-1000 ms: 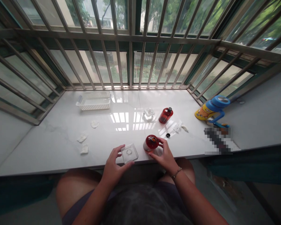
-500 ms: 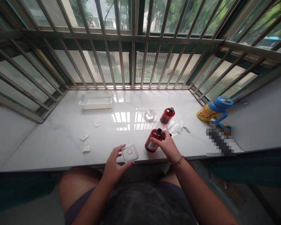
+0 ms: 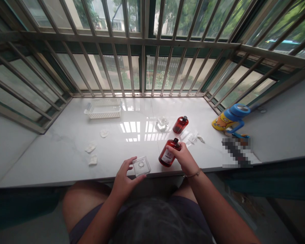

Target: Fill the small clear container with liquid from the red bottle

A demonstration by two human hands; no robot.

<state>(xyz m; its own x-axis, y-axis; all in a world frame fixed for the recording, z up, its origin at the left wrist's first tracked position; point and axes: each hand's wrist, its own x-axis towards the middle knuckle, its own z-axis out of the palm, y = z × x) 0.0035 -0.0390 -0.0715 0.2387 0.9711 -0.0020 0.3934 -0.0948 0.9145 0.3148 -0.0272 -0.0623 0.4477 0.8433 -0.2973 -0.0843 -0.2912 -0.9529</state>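
1. My right hand (image 3: 181, 156) is clamped around the red bottle, thumb on the side facing me, fingers mostly hidden behind. My left hand (image 3: 125, 174) is curved open like a C, thumb and fingertips pinching the dish lightly between them.
2. The barred window (image 3: 142, 42) rises from the far edge of the ledge.
3. The white ledge (image 3: 53, 159) runs from there to its near edge, above my knees.
4. The basket (image 3: 104, 114), white and latticed, sits near the ledge's far left corner.
5. The flask (image 3: 227, 118), yellow with a blue lid and handle, is by the right edge; a pixelated patch (image 3: 237, 152) covers something in front of it.
6. The red bottle (image 3: 167, 157) is at the near edge, right of its middle, label towards me, neck leaning away to the right; I can't tell whether its base touches the ledge.
7. The second bottle (image 3: 180, 125), also red, has a dark cap and stands farther from the near edge.
8. The glass piece (image 3: 162, 124) is just left of that.
9. The dish (image 3: 144, 170), clear and square, is by the near edge, left of the red bottle.
10. Crumpled plastic (image 3: 193, 138) lies right of the second bottle.
11. Three white scraps (image 3: 90, 147) lie towards the left edge.
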